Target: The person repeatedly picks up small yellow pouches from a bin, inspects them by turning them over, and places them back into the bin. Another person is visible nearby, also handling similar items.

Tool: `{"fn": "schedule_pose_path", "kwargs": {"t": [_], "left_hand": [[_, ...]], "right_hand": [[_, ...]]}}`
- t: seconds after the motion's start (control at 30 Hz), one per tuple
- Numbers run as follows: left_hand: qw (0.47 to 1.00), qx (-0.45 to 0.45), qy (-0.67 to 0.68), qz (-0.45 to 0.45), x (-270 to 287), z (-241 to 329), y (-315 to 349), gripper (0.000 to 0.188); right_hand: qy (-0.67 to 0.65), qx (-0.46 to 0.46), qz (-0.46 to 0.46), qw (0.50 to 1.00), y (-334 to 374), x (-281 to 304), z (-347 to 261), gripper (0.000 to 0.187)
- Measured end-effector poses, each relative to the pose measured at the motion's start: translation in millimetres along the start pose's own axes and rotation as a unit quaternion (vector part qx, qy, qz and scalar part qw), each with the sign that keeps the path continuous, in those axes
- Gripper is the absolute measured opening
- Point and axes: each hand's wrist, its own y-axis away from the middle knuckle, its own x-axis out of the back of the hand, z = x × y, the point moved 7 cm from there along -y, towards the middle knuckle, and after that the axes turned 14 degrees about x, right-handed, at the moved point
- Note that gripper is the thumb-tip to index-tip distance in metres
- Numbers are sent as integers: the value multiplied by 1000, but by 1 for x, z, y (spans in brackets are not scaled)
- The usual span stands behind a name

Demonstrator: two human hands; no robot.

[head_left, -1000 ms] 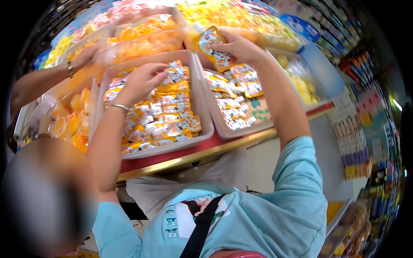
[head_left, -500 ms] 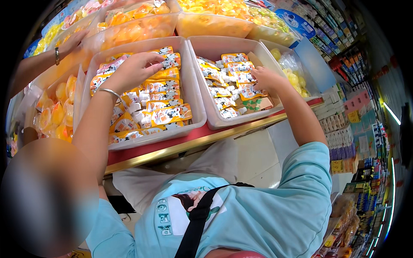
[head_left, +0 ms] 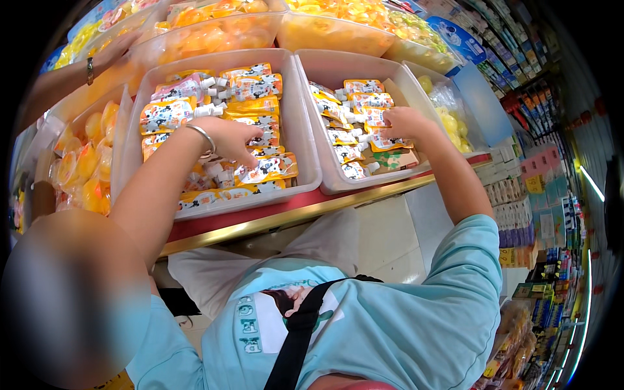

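My left hand (head_left: 229, 138), a silver bangle on its wrist, is over the left plastic bin (head_left: 315, 175). Its fingers and thumb are spread above a near-right orange-and-white spouted pouch (head_left: 270, 170), with nothing visible in them. Spouted pouches lie there in two columns, caps facing inward; a pink-and-white pouch (head_left: 179, 88) lies at the far left. In the right plastic bin (head_left: 325, 186), my right hand (head_left: 408, 123) has its fingers curled down on a spouted pouch (head_left: 374, 117) in the right-hand column. Its fingertips are partly hidden.
Another person's hand (head_left: 116, 52) rests at the far left bins. A bin of orange jelly cups (head_left: 88, 162) stands left, and a bin of yellow-green ones (head_left: 448, 123) right. A gold-edged counter front (head_left: 260, 227) runs before me. Stocked shelves (head_left: 552, 286) line the right.
My left hand has moved nearer and to the right, from the far pouches to the near ones, uncovering the pink pouch. My right hand has stayed at about the same pouches.
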Motion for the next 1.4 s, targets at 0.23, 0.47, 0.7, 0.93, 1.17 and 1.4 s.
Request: {"fn": "schedule_pose_path", "kwargs": {"t": [0.23, 0.47, 0.7, 0.93, 1.17, 1.4], "left_hand": [[1000, 6, 9, -18, -7, -6, -25, 21], [978, 2, 181, 101, 42, -36, 5, 18], [889, -75, 392, 224, 94, -45, 42, 19], [819, -98, 482, 297, 107, -29, 62, 18], [714, -45, 666, 213, 94, -34, 58, 49], [503, -236, 797, 238, 109, -27, 70, 26]], "right_hand": [[-75, 66, 168, 981, -23, 75, -47, 25], [-295, 255, 301, 870, -56, 157, -146, 27], [-640, 248, 256, 681, -66, 145, -164, 65], [-719, 280, 242, 588, -52, 148, -152, 34], [-547, 262, 578, 546, -31, 165, -139, 27], [-342, 394, 584, 622, -4, 178, -184, 42]]}}
